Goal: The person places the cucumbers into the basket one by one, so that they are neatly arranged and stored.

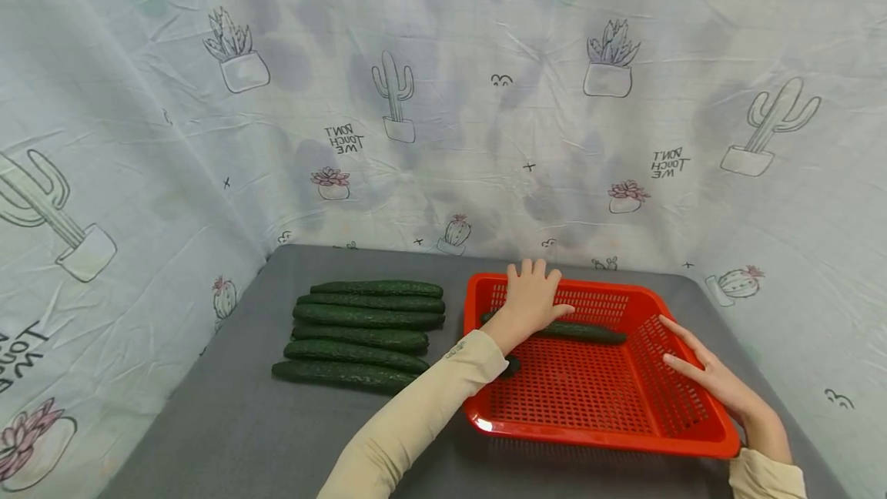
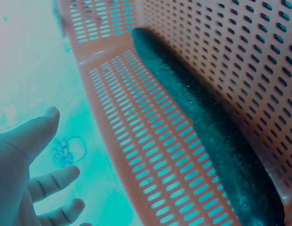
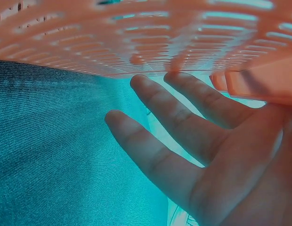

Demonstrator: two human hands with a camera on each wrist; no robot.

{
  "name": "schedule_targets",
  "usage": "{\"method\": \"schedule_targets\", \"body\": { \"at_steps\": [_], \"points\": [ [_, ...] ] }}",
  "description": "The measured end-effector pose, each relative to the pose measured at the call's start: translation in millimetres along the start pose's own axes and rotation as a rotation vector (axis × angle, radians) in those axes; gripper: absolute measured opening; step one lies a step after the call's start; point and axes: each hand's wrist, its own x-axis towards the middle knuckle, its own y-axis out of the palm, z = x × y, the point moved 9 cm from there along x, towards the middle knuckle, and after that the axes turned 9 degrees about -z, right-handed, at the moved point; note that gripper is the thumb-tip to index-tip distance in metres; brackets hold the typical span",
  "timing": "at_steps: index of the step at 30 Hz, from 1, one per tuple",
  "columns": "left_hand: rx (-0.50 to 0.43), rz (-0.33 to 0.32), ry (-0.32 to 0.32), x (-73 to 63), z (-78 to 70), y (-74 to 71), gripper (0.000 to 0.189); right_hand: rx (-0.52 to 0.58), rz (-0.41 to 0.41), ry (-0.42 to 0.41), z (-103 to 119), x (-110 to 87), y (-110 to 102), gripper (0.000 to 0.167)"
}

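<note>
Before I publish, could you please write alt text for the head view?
A person's left hand extends over a red basket holding cucumbers, the right hand at its right side. More cucumbers lie to its left on a gray table.

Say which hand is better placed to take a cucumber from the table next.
Probably the left hand: empty, and nearer the cucumbers on the table. The right hand is at the right side of the basket.
</note>
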Motion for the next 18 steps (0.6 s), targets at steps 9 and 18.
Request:
{"method": "schedule_targets", "body": {
  "at_steps": [9,18],
  "points": [
    [-0.054,-0.051,0.008,-15.4,6.8,-22.4,0.055,-0.014,-0.006,0.007,-0.4,-0.1,-0.7,0.062],
    [-0.120,-0.098,0.031,-31.7,12.9,-41.3,0.051,-0.009,-0.003,0.010,-1.8,1.4,-0.7,0.062]
  ]
}}
